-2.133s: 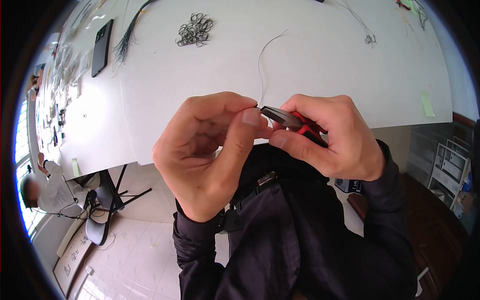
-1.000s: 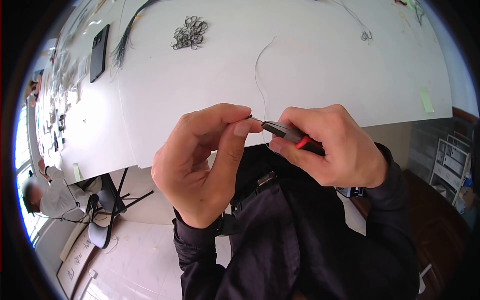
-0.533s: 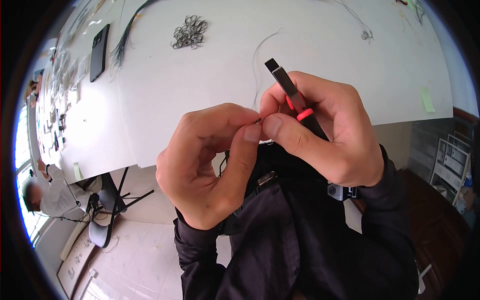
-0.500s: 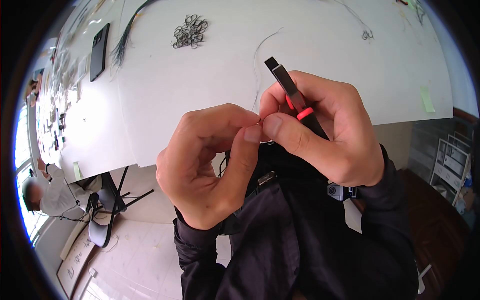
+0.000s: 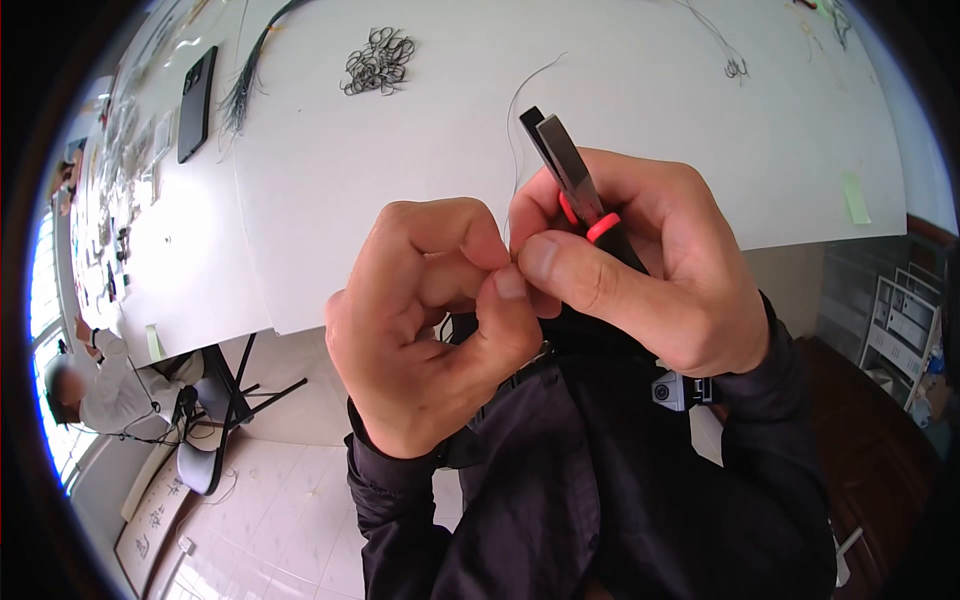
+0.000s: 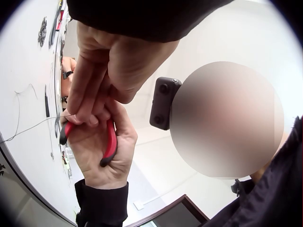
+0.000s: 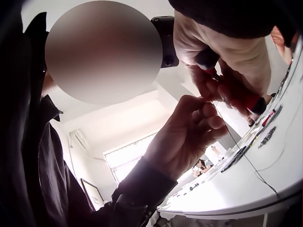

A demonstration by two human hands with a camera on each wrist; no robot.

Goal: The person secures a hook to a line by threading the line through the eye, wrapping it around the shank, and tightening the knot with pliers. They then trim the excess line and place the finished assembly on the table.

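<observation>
A: Where's the thin grey line (image 5: 511, 112)?
B: One end is up at the meeting fingertips, just off the near edge of the white surface (image 5: 350, 170). The rest curves away over the surface. The pinch point itself is hidden.

A: Left hand (image 5: 425, 320)?
B: Fingers narrow, thumb tip against index tip, pinching at the line. Can't tell what else sits in the grip. Other fingers curled in.

A: Right hand (image 5: 650, 270)?
B: Thumb and index tips close together, right beside the left fingertips. Same hand holds the pliers with red and black handles (image 5: 574, 170), curled round them. Jaws point up and away from the body, slightly apart. Left wrist view shows the handles spread across the palm.

A: Around that?
B: Beyond the hands, a bit left: a heap of small dark curved metal pieces (image 5: 377, 62). Further left, a bundle of thin dark strands (image 5: 250, 80), then a black phone (image 5: 197, 105) beside it. Far right: a small hook-like cluster (image 5: 736, 68) on thin strands, and a pale green tape strip (image 5: 856, 198) near the edge.

A: Off the surface?
B: Person in a white top (image 5: 112, 400) at far left, by a dark folding chair (image 5: 205, 440). White shelf rack (image 5: 897, 335) at far right.
</observation>
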